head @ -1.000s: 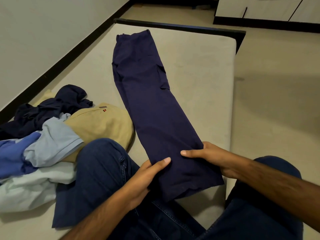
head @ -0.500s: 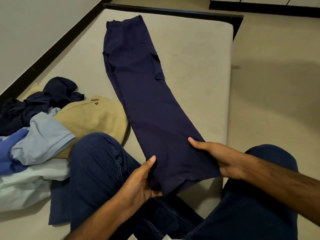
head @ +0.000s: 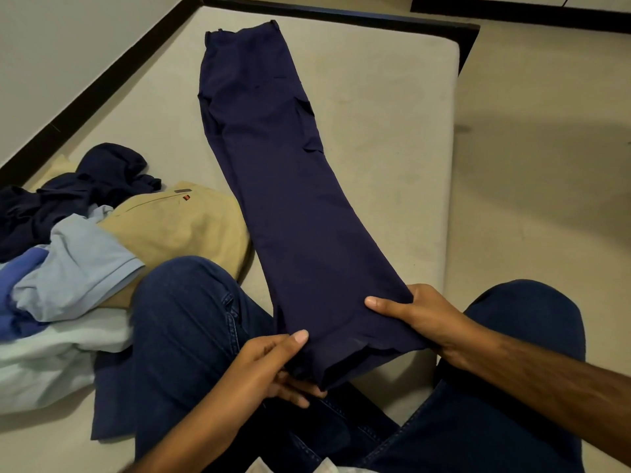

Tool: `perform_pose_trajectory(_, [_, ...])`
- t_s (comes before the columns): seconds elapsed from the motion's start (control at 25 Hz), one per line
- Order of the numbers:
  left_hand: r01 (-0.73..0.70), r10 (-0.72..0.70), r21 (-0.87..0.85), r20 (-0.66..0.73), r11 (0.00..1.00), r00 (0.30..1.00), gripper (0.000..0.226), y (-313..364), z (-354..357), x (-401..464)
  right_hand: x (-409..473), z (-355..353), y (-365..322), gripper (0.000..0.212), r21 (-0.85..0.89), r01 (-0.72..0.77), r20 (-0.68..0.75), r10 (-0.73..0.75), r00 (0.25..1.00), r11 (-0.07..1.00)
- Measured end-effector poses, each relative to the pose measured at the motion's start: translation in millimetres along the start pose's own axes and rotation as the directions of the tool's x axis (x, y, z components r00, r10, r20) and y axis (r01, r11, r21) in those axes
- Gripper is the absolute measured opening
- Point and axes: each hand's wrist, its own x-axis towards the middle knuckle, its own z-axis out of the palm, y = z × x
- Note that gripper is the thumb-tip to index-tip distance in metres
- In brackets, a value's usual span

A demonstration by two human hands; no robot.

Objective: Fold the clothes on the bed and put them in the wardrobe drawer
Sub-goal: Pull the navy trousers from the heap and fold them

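Note:
Dark navy trousers [head: 273, 172] lie lengthwise on the beige mattress [head: 392, 138], folded leg on leg, waistband at the far end. My left hand [head: 269, 367] pinches the near hem's left corner, thumb on top and fingers underneath. My right hand [head: 416, 315] grips the hem's right edge, thumb laid over the cloth. The hem end is lifted a little off the bed between my knees.
A pile of unfolded clothes sits at the left: tan trousers [head: 177, 227], a light blue shirt [head: 78, 264], a dark navy garment [head: 85, 186], pale fabric [head: 51, 363]. My jeans-clad knees flank the hem. The bed's black frame [head: 341, 15], floor at right, wardrobe base far back.
Both hands have closed on the trouser hem and raised it slightly. The left hand slid under the left corner; the right thumb moved over the right edge.

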Motion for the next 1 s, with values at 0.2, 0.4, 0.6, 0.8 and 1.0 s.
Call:
perform_pose_trajectory(0.2, [-0.119,0.065,0.302,0.184,0.946,0.981,0.037,-2,-7,-11,-4,6,1,0.037,0.029,-0.094,-0.026,0.094,0.995,0.995])
perform_pose_trajectory(0.4, [0.028,-0.001,-0.133,0.195,0.991,0.981,0.049,-15,0,-8,-9,13,4,0.031,0.131,-0.156,0.091,0.144,0.985,0.979])
perform_pose_trajectory(0.6, [-0.045,-0.003,0.288,0.165,0.956,0.986,0.028,7,-14,-28,-14,6,1,0.03,0.149,0.009,-0.032,-0.004,0.999,0.989])
perform_pose_trajectory(0.8, [-0.358,0.606,0.93,0.241,0.078,0.758,0.04,25,27,-34,-18,11,-6,0.029,0.103,0.015,-0.119,-0.003,0.993,0.995])
perform_pose_trajectory(1.0, [-0.159,0.496,0.97,0.232,-0.186,0.837,0.101,5,83,15,-24,13,-9,0.026,0.176,-0.005,-0.063,0.016,0.998,0.984])
